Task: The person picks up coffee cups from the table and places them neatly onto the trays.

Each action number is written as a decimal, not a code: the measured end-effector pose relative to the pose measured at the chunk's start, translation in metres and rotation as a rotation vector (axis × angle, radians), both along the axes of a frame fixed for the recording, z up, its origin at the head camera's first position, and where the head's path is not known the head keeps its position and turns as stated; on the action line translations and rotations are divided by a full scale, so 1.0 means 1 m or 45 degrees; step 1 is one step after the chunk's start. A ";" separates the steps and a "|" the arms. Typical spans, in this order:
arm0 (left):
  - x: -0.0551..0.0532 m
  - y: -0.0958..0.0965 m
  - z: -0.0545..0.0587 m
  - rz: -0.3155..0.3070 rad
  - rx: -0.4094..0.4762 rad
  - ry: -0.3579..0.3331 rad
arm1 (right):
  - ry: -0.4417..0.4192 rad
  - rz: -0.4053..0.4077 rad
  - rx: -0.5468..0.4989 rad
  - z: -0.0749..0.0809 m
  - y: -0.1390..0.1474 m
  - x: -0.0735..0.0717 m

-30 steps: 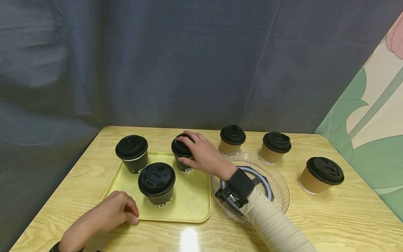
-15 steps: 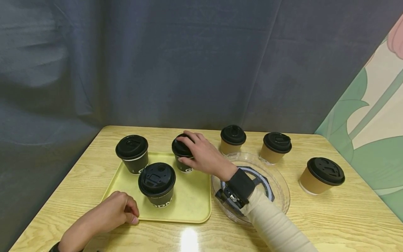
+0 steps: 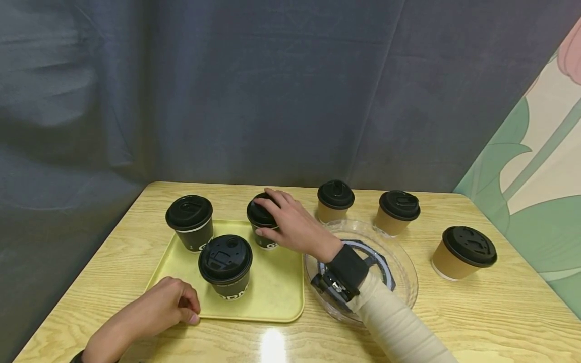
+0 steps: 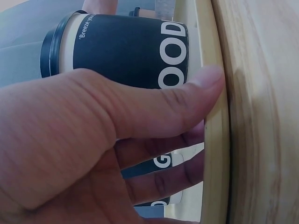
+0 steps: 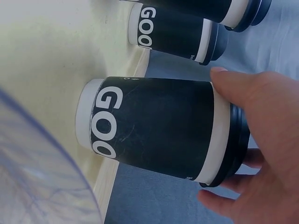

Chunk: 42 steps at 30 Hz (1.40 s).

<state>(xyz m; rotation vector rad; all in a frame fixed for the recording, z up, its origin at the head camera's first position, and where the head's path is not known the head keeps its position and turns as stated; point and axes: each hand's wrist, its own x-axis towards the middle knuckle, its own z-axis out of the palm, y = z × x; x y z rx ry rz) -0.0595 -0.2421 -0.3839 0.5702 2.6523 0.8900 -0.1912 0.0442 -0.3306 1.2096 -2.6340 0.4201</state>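
A yellow tray (image 3: 272, 297) bears several black paper coffee cups with black lids. My right hand (image 3: 295, 222) holds the back right coffee cup (image 3: 263, 237) from above by its lid. In the right wrist view, the thumb lies near the white band of that coffee cup (image 5: 154, 126) and the fingertips are at the lid's other side. The cup stands upright on the tray. My left hand (image 3: 170, 305) grips the tray's front left edge, thumb on the rim (image 4: 216, 140). Just beyond it stands the front coffee cup (image 3: 227, 267); another coffee cup (image 3: 190, 222) is at the back left.
A clear round plastic dish (image 3: 408, 267) stands right of the tray, under my right forearm. Brown lidded cups stand behind and beside it: one brown cup (image 3: 333, 212) at the back, a second brown cup (image 3: 392, 222), and a third brown cup (image 3: 454, 259) farther right. A dark curtain (image 3: 272, 101) hangs behind.
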 end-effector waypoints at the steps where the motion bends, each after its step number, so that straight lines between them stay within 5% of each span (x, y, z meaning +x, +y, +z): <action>1: 0.000 0.000 0.000 0.000 0.000 -0.002 | 0.001 -0.001 0.000 0.000 0.000 0.000; 42: -0.001 -0.001 -0.001 -0.014 -0.008 0.003 | 0.103 -0.031 -0.139 0.002 0.026 0.017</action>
